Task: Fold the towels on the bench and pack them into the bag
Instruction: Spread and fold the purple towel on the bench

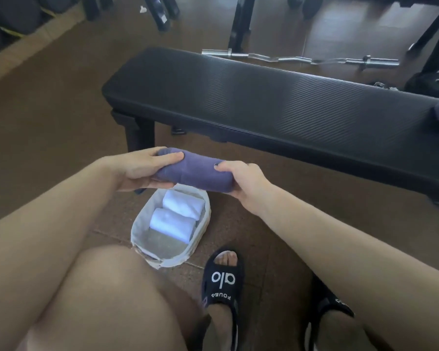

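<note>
Bare knee (107,287) and black slide sandals (222,282) fill the near foreground, just this side of the two hands. Both hands grasp a folded purple towel (195,172): the left hand (140,169) curls round its left end, the right hand (241,179) pinches its right end. Directly beneath the grip sits the white bag (200,233) holding two rolled white towels (174,222); beyond the grip stands the black bench (276,105).

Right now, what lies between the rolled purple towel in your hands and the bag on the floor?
Nothing, in the head view: the purple towel, gripped by left hand and right hand, hangs over the bag, which holds two white towels.
</note>
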The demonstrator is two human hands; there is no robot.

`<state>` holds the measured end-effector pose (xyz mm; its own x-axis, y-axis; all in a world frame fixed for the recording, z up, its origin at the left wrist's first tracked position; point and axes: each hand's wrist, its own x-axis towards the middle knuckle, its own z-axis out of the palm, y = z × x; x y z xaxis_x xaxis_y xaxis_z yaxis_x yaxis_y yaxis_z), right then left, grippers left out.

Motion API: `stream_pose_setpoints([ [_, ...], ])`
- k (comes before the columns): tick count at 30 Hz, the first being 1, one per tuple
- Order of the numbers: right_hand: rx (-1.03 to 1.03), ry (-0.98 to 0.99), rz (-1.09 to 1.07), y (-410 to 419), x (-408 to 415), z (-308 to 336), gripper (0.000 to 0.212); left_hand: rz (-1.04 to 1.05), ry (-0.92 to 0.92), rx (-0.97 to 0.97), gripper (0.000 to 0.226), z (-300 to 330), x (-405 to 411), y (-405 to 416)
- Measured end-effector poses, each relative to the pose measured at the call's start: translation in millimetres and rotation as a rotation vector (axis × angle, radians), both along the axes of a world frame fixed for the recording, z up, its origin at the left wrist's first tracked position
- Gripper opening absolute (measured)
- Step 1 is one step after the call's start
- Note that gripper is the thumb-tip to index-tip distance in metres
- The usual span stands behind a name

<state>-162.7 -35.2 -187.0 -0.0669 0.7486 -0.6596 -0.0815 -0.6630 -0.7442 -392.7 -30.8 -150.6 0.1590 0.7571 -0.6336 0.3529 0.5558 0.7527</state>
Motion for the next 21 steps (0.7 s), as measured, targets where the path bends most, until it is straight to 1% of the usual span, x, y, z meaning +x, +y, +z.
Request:
stream_pose_setpoints([
  [3, 0.046, -0.010, -0.011, -2, -23, -32, 0.038, 0.032, -0.016, -0.038, 0.041, -28, -20, 4],
  [6, 0.035, -0.202, 0.027, -1, -41, -68, 0.041, 0.092, -0.010, -0.061, 0.032, -69, -37, 10],
  [8, 0.104, -0.338, 0.143, 4, -52, -92, 0.034, 0.134, -0.008, -0.048, 0.032, -100, -47, 15],
  [10, 0.170, -0.433, 0.234, 13, -62, -114, 0.027, 0.184, -0.001, -0.012, 0.037, -130, -54, 23],
  [11, 0.190, -0.464, 0.262, 17, -67, -126, 0.025, 0.202, 0.014, 0.001, 0.037, -145, -56, 28],
  [14, 0.273, -0.531, 0.334, 31, -79, -164, 0.021, 0.232, 0.158, 0.072, 0.020, -187, -59, 43],
  [17, 0.379, -0.635, 0.421, 46, -88, -197, 0.023, 0.271, 0.199, 0.087, 0.016, -221, -61, 52],
  [18, 0.426, -0.684, 0.451, 49, -91, -204, 0.023, 0.275, 0.221, 0.086, 0.022, -229, -60, 53],
  [19, 0.494, -0.749, 0.485, 50, -93, -210, 0.022, 0.287, 0.253, 0.095, 0.036, -237, -59, 55],
  [20, 0.583, -0.832, 0.523, 49, -96, -216, 0.022, 0.291, 0.313, 0.109, 0.052, -245, -58, 56],
  [21, 0.675, -0.921, 0.570, 47, -99, -222, 0.025, 0.261, 0.402, 0.127, 0.060, -251, -55, 57],
])
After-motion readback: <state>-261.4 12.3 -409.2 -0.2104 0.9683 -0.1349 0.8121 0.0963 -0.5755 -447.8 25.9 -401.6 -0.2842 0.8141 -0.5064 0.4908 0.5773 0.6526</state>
